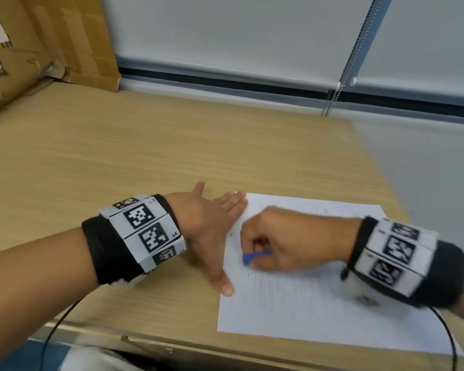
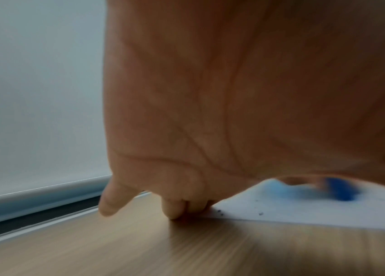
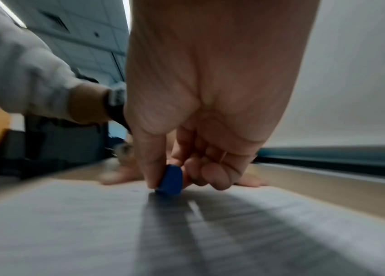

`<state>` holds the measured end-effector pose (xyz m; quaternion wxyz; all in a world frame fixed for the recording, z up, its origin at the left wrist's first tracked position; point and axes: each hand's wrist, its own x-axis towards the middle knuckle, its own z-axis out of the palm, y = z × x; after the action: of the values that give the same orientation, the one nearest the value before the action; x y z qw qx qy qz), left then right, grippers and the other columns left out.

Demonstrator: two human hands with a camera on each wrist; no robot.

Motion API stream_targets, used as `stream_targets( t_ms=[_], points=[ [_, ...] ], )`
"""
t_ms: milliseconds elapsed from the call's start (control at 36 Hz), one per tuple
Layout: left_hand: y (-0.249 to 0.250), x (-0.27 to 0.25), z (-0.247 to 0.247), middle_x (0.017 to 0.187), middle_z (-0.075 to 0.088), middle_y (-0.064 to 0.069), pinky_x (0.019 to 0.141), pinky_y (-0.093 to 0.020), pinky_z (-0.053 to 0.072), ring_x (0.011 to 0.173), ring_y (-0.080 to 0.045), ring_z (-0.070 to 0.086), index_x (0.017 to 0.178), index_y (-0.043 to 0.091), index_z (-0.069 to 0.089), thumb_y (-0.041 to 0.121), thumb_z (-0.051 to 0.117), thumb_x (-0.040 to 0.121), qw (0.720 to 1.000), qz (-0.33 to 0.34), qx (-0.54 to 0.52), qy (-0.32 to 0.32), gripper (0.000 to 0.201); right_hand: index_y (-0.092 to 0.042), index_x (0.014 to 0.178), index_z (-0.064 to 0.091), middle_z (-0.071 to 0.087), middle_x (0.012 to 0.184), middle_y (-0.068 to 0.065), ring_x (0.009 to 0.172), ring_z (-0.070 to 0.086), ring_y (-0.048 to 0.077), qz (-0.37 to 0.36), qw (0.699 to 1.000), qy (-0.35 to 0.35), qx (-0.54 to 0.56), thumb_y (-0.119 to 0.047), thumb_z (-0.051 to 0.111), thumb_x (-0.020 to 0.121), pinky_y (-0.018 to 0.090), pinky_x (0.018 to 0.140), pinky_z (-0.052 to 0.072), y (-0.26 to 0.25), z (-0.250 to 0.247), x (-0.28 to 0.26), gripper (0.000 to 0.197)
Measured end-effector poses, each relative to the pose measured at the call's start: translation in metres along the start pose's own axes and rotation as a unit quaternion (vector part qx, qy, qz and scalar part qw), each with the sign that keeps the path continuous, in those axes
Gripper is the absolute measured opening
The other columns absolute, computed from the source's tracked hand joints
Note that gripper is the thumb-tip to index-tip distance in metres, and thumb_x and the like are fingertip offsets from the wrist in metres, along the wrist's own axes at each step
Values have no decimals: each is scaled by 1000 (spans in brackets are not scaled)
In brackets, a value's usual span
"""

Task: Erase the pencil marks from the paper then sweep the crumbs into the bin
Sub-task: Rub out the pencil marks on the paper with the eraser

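Right hand (image 1: 287,236) pinched a blue eraser (image 1: 253,257) against the paper (image 1: 319,311) on the wooden bench (image 1: 145,156), left hand (image 1: 206,226) lay flat, fingers (image 1: 233,203) released, pressing the sheet's left edge, dark crumbs (image 2: 261,213) near the fingertips, faint pencil marks (image 1: 276,287) below the eraser.

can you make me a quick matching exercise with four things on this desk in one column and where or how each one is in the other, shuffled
Things:
1. left hand
2. blue eraser
3. sheet of paper
4. cardboard box

Places or states:
A. lying flat near the front right of the desk
B. standing at the far left corner
C. pinched in the right hand, its end on the sheet
D. spread flat, pressing the sheet's left edge

Pairs: 1-D, 2-C, 3-A, 4-B
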<state>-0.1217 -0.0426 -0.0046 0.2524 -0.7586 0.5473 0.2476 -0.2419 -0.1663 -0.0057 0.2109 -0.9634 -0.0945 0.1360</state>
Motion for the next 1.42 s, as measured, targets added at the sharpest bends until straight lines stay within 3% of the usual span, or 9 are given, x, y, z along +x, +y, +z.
stream_targets(
  t_ms=[222, 361, 500, 639, 778, 944, 1083, 1250, 1417],
  points=[
    [0, 1, 2, 149, -43, 10, 107, -59, -27, 138, -4, -34, 144, 19, -37, 88, 66, 48, 1000, -7, -5, 1, 157, -15, 79, 63, 61, 68, -5, 60, 51, 9, 47, 998, 36, 10, -20, 67, 81, 16, 55, 41, 8, -9, 3, 7],
    [1, -1, 1, 149, -43, 7, 111, -62, -19, 140, -7, -32, 144, 17, -37, 87, 66, 51, 1000, -3, -3, -5, 155, -11, 85, 66, 65, 74, 0, 62, 54, 9, -4, 996, -69, 62, -16, 68, 83, 13, 57, 42, -17, 5, -13, 6],
    [2, -2, 1, 150, -42, 9, 112, -59, -20, 140, -5, -32, 145, 17, -36, 87, 66, 52, 1000, -4, -4, 0, 155, -16, 81, 66, 63, 67, -7, 59, 54, 7, 53, 998, 10, 31, -22, 67, 81, 18, 56, 45, 2, -5, -10, 6],
    [2, -2, 1, 150, -43, 8, 111, -57, -23, 139, -5, -33, 145, 19, -36, 86, 67, 52, 1000, 1, -18, 4, 154, -11, 84, 67, 63, 71, 0, 59, 52, 11, -4, 992, -95, 81, -17, 66, 83, 16, 54, 41, -21, 9, -26, 7],
    [2, -2, 2, 150, -42, 7, 111, -57, -23, 140, -5, -31, 144, 18, -37, 88, 65, 51, 1000, 0, -2, 5, 155, -14, 79, 64, 63, 71, -4, 60, 51, 7, 52, 998, 3, 31, -20, 66, 83, 14, 56, 42, 1, -3, -19, 7],
    [4, -3, -2, 149, -44, 6, 112, -60, -19, 140, -8, -33, 144, 16, -37, 86, 66, 52, 1000, -5, 6, -9, 155, -11, 84, 66, 65, 75, 1, 61, 54, 10, 8, 992, -92, 85, -21, 65, 86, 16, 56, 43, -20, 10, -28, 10],
    [4, -2, -2, 149, -45, 5, 112, -59, -19, 140, -8, -33, 143, 16, -38, 85, 68, 52, 1000, -2, 2, -14, 156, -18, 78, 63, 61, 70, -7, 59, 51, 6, 50, 998, -1, 33, -22, 66, 83, 13, 57, 41, 1, -4, -15, 8],
    [1, -1, 1, 148, -46, 6, 113, -59, -18, 138, -8, -35, 143, 17, -38, 85, 68, 52, 1000, 9, -7, -8, 156, -11, 84, 67, 61, 70, -7, 58, 52, 5, 20, 990, -98, 100, -17, 69, 84, 13, 56, 43, -10, 3, -18, 6],
    [2, 0, 0, 148, -44, 6, 112, -61, -17, 139, -10, -35, 143, 16, -39, 87, 66, 51, 1000, 12, 3, -4, 156, -11, 81, 67, 61, 66, -8, 55, 49, 2, 64, 997, 28, 44, -20, 69, 83, 14, 54, 42, 26, -21, 18, 10]
  ],
)
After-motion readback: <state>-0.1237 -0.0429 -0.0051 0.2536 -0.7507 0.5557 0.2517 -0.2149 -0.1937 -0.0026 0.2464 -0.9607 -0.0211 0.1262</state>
